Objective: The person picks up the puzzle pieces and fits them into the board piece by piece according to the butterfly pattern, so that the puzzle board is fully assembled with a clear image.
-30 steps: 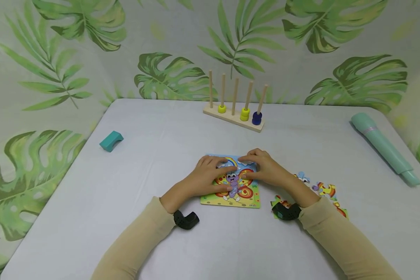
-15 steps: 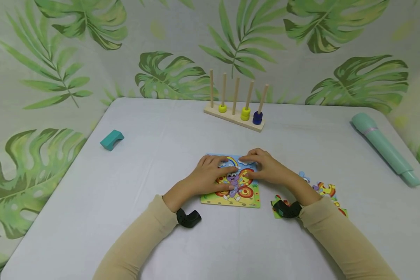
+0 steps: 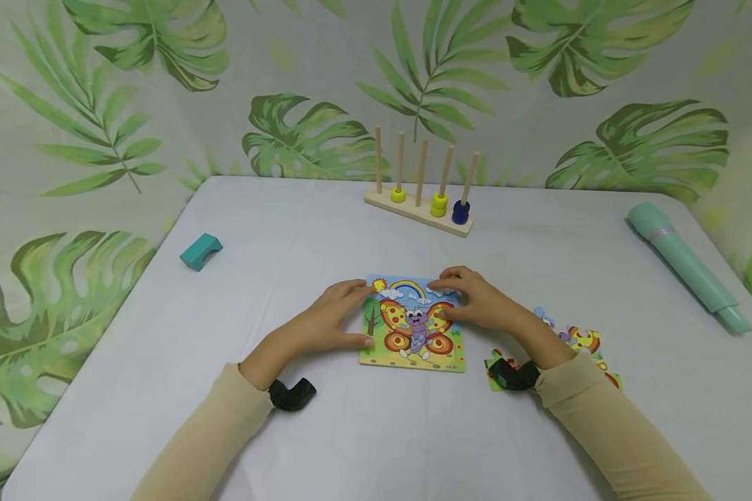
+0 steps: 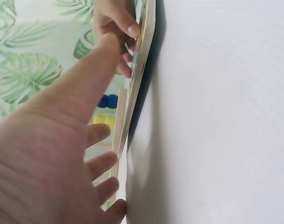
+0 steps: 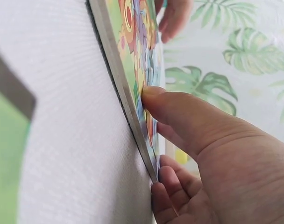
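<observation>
A square jigsaw puzzle board (image 3: 413, 359) with a smiling butterfly, a rainbow and a sun lies flat on the white table. My left hand (image 3: 326, 320) is at its left edge, fingers spread and holding nothing; whether the thumb touches the edge, I cannot tell. My right hand (image 3: 482, 303) rests on the upper right of the board. In the right wrist view the thumb (image 5: 156, 97) presses on the picture while the other fingers lie along the board's edge. Part of the sky and the right wing is hidden beneath that hand.
Loose puzzle pieces (image 3: 584, 339) lie right of the board, some hidden under the right forearm. Behind stands a wooden peg stand (image 3: 423, 212) with yellow and dark blue rings. A teal arch block (image 3: 200, 252) is at left, a mint toy microphone (image 3: 689, 264) at far right.
My left hand has lifted off the picture and moved left to the board's edge, uncovering the sun, tree and left wing. My right hand has stayed almost still.
</observation>
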A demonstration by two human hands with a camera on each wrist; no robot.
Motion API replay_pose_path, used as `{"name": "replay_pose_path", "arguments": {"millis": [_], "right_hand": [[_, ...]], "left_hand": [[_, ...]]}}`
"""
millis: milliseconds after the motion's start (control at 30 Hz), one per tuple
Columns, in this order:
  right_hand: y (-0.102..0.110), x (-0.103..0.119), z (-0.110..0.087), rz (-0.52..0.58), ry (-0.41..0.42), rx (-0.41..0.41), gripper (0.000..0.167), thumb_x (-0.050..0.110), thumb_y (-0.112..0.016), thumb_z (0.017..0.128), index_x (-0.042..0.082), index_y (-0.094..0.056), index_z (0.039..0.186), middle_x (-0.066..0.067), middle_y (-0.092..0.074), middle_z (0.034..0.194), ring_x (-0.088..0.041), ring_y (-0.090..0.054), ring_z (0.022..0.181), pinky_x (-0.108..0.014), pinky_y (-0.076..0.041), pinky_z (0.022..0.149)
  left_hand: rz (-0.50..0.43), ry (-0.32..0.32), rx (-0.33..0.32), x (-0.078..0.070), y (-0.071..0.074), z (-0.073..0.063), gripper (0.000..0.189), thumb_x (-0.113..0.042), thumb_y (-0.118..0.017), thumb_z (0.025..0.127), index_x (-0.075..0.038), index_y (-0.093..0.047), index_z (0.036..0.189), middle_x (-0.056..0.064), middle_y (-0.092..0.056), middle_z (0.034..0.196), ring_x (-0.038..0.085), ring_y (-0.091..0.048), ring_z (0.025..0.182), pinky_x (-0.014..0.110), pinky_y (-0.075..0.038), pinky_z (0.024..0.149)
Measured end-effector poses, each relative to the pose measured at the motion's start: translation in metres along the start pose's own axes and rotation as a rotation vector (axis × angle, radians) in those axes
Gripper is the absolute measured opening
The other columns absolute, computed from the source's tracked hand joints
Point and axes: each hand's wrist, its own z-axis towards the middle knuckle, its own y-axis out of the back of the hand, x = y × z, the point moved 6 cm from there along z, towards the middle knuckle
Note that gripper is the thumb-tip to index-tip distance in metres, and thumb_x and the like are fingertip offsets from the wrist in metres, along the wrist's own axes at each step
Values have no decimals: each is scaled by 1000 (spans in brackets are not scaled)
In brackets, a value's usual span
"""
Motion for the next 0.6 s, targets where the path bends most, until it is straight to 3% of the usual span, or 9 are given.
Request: {"name": "replay_pose_path", "arguments": {"millis": [200, 433, 600], "right_hand": [[-1, -2, 0, -2, -13, 8, 49, 24, -69, 80, 10, -54, 125, -15, -37, 128, -34, -30, 119, -54, -24, 97], [9, 8, -8, 77, -63, 36, 59, 27, -67, 81, 10, -43, 132, -14, -29, 135, -33, -30, 122, -54, -25, 98], [32, 26, -26, 101, -30, -38, 61, 30, -66, 82, 11, -39, 134, -9, -31, 138, -33, -34, 120, -54, -30, 95]], "left_hand": [[61, -64, 16, 6, -7, -7, 94, -63, -64, 68, -16, -29, 141, 7, -24, 143, 26, -17, 131, 44, -14, 105], [79, -51, 9, 6, -8, -8, 94, -64, -64, 67, -17, -30, 141, 5, -24, 144, 26, -16, 131, 44, -12, 105], [91, -41, 11, 6, -7, -9, 94, -64, -64, 67, -17, -30, 141, 5, -24, 144, 26, -16, 131, 45, -12, 105]]}}
